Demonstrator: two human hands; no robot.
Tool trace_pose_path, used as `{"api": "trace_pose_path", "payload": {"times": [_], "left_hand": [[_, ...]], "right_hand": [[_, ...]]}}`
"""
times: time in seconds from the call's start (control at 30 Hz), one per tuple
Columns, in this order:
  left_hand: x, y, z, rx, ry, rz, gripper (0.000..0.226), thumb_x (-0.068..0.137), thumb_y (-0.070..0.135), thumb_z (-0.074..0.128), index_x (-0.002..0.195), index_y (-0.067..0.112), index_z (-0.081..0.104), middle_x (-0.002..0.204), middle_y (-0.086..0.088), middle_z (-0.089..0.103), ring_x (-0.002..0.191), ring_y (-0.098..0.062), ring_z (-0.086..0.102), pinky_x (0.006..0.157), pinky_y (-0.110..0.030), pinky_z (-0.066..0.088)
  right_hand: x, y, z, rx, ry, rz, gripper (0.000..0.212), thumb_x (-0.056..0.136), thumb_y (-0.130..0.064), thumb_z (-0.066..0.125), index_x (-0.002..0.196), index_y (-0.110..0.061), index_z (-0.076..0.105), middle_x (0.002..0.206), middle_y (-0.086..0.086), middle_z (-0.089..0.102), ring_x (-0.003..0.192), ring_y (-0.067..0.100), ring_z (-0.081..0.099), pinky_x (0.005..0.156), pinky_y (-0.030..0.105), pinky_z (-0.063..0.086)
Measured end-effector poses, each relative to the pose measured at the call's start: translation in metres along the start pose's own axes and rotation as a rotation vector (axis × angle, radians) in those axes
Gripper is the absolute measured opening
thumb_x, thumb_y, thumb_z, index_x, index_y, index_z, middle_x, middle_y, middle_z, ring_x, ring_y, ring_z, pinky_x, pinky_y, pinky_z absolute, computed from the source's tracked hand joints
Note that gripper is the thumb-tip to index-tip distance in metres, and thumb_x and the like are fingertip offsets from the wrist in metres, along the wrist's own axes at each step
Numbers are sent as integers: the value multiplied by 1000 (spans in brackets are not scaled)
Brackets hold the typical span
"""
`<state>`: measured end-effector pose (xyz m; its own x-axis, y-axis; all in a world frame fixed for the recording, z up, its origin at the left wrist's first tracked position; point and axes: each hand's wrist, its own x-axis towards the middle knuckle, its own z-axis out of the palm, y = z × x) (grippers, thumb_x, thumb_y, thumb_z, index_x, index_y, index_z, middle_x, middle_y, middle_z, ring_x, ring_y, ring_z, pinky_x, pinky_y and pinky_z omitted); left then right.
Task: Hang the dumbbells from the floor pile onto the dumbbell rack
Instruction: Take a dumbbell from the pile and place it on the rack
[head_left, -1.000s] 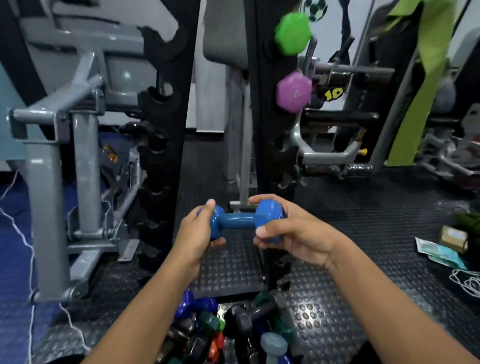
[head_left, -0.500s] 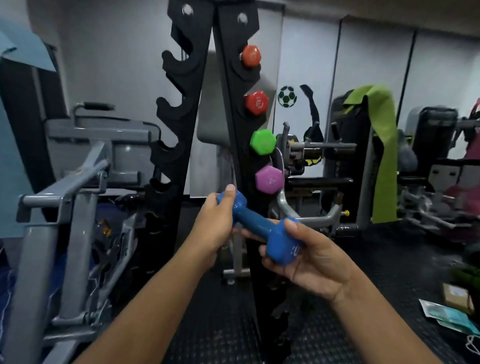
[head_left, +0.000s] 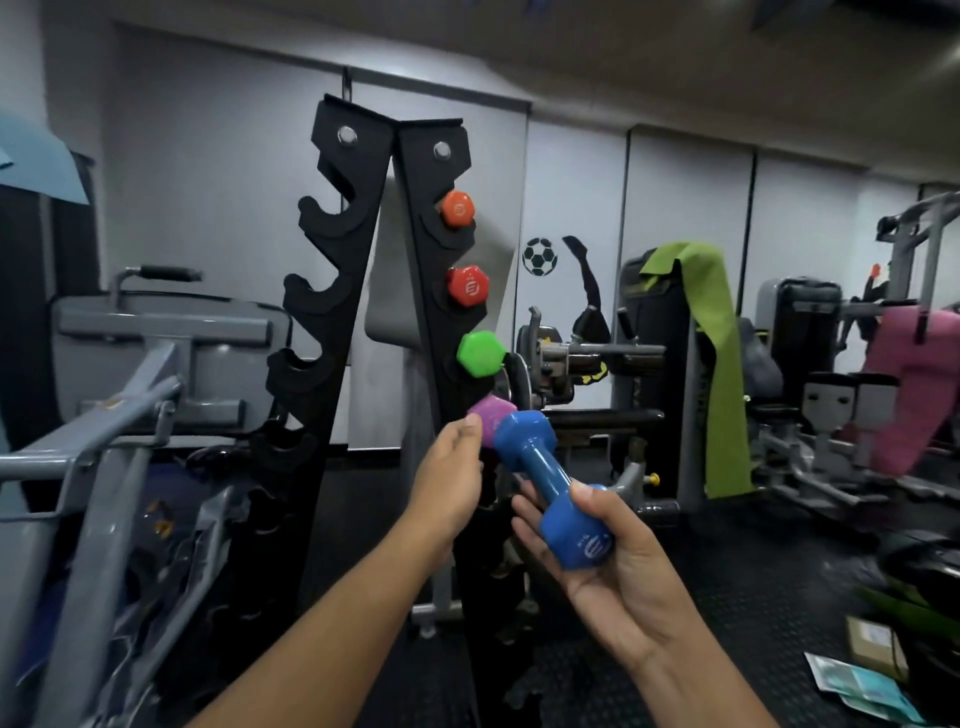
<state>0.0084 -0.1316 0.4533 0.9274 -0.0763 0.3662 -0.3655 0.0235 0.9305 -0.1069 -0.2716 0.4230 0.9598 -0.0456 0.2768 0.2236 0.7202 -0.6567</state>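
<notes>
My right hand (head_left: 613, 577) grips the near head of a blue dumbbell (head_left: 550, 488), which tilts up and away toward the black dumbbell rack (head_left: 415, 291). Just left of the dumbbell's far head is my left hand (head_left: 449, 483), fingers relaxed, not holding it. On the rack's right upright hang an orange dumbbell (head_left: 458, 209), a red one (head_left: 467, 286), a green one (head_left: 480, 353) and a purple one (head_left: 493, 413), partly hidden behind the blue head. The left upright's hooks (head_left: 317, 291) are bare. The floor pile is out of view.
A grey weight machine (head_left: 114, 405) stands close on the left. Behind the rack are a plate-loaded machine (head_left: 587, 358), a bench draped with a green mat (head_left: 711, 353) and a pink cloth (head_left: 909, 384). Papers and a box (head_left: 872, 665) lie on the black floor at right.
My view has tilted up from the floor pile to the rack's top. Both hands raised the blue dumbbell; my left hand has let go of its far head, and only my right holds it.
</notes>
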Motion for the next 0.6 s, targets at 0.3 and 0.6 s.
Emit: {"api": "trace_pose_path", "payload": {"times": [0.3, 0.6], "left_hand": [[21, -44, -11, 56, 115, -101, 56, 109, 58, 37, 151, 24, 51, 154, 1, 54, 141, -23, 52, 119, -41, 37], [40, -73, 3, 18, 76, -188, 72, 107, 69, 23, 163, 28, 38, 168, 5, 39, 156, -18, 33, 130, -43, 22]], "right_hand": [[49, -10, -39, -254, 135, -108, 64, 55, -24, 96, 109, -7, 68, 102, 17, 58, 89, 24, 62, 74, 29, 55], [117, 11, -78, -358, 211, -34, 23, 73, -15, 85, 92, -16, 73, 82, 6, 63, 70, 16, 62, 62, 28, 51]]}}
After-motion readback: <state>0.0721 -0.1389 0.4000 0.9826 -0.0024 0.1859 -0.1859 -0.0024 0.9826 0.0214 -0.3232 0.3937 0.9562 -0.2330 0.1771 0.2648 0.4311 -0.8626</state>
